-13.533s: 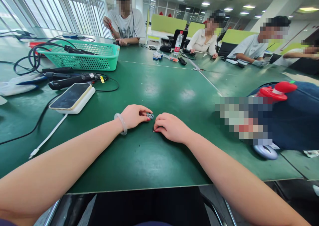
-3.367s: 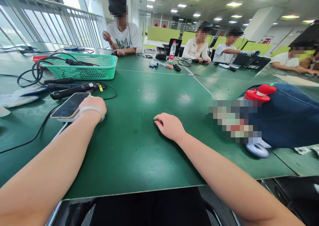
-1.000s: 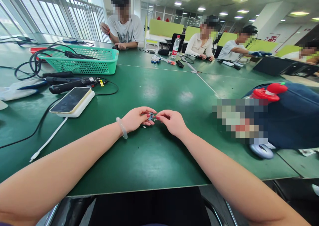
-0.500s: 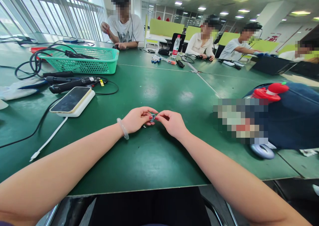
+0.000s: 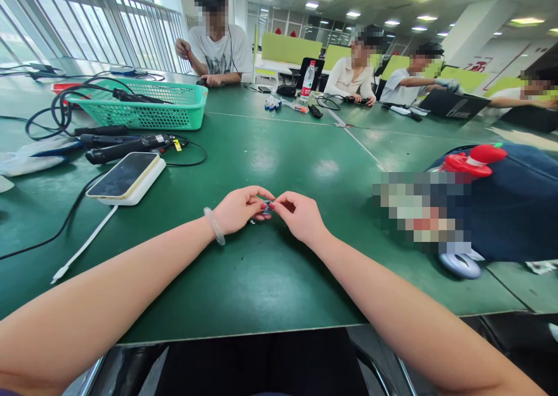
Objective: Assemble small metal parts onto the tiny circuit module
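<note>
Between my two hands is a small grey-blue piece [image 5: 267, 208], too small for me to tell its kind. My left hand [image 5: 239, 210], with a pale bangle [image 5: 214, 226] at the wrist, pinches it between thumb and fingers. From the other side, my right hand [image 5: 300, 214] has thumb and forefinger pressed together at the piece's upper edge. Both hands are just above the green table [image 5: 261, 279]. A tiny white scrap [image 5: 252, 222] lies below the left fingers.
To the left are a phone on a white block [image 5: 126, 178], black handheld tools [image 5: 131, 147], cables and a green basket [image 5: 143, 108]. A dark blue bag [image 5: 518, 210] and a roll of tape [image 5: 460, 264] lie at right. Several people sit across the table beyond a water bottle [image 5: 307, 82].
The small piece has turned slightly in my fingers, and my right hand has risen a little. At far right, a gloved co-worker has shifted a black box leftward.
</note>
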`<action>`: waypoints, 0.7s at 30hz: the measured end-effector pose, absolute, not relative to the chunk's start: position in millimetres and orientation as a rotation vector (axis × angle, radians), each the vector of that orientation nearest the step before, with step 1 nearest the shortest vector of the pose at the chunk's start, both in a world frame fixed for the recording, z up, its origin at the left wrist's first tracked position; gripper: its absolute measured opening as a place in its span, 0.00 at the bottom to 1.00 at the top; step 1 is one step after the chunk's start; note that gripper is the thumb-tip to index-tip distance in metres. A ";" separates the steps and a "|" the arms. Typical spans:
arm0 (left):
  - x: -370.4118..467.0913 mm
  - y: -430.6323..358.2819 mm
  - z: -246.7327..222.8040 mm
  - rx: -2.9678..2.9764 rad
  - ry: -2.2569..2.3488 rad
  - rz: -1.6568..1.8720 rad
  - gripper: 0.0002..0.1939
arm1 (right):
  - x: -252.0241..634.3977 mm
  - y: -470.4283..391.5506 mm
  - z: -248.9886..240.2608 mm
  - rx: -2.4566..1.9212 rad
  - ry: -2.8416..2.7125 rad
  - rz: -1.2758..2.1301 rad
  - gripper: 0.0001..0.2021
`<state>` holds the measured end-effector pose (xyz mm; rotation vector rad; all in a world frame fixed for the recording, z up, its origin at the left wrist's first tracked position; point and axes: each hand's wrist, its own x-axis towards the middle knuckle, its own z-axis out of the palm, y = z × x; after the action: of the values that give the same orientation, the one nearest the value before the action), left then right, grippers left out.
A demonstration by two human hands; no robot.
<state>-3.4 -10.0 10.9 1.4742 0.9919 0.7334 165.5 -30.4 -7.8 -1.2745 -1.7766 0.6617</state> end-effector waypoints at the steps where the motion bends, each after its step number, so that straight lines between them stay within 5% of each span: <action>1: -3.3 -10.5 11.7 1.477 0.993 0.730 0.08 | 165.4 -30.5 -7.8 -1.274 -1.775 0.660 0.09; 21: -10.1 -6.3 7.8 1.601 0.982 0.843 0.17 | 166.8 -31.1 -6.2 -1.274 -1.960 0.428 0.12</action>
<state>-10.1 -6.3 7.8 1.6013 0.9825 0.8430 166.8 -31.1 -6.2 -1.2735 -1.9604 0.4279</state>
